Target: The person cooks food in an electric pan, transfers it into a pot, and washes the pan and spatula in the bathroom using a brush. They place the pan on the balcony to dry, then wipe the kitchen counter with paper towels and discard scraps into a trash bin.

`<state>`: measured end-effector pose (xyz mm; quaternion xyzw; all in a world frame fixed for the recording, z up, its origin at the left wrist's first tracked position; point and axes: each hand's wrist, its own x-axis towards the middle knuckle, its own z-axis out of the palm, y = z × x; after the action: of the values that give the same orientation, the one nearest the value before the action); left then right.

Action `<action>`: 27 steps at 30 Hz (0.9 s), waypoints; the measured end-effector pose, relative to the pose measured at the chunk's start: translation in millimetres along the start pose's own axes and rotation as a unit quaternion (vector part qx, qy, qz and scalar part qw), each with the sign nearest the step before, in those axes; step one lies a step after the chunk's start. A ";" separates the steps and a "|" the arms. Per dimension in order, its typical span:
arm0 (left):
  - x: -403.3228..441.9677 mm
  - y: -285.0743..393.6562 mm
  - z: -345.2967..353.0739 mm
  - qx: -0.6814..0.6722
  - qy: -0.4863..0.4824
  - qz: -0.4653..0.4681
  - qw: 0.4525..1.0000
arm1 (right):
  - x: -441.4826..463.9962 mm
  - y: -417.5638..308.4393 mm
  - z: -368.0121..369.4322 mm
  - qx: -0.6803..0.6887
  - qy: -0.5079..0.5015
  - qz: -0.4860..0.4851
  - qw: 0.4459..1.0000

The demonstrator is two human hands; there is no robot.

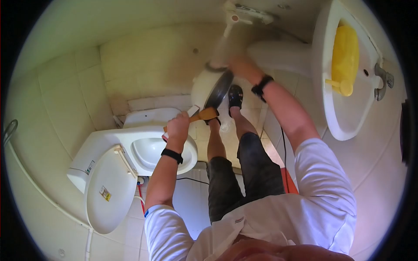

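Observation:
My left hand is closed around a brown wooden spatula, whose broad end points right. A white strip-like piece sticks out beside it, and I cannot tell what it is. My right hand, smeared by motion, is at the upper rim of a pot with a pale outside and a dark inside. The pot is tilted on its side, close above the floor by my feet. Below the wall tap, a blurred pale stream comes down onto the pot; my right fingers are mostly unclear.
The toilet stands left under my left forearm, its lid raised. A washbasin on the right holds a yellow basin and a grey faucet. My shoe is beside the pot. A black cord hangs on the right.

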<state>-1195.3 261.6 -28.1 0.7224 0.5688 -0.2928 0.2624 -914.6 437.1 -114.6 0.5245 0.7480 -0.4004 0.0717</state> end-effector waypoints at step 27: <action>-33.3 13.1 -13.5 -0.423 -0.024 -0.055 0.904 | -69.1 -3.7 0.3 -0.060 0.066 0.047 0.995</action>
<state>-1186.9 246.1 5.9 0.5037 0.6717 -0.0555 0.5404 -887.4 386.2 -76.5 0.5794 0.7479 -0.3158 0.0721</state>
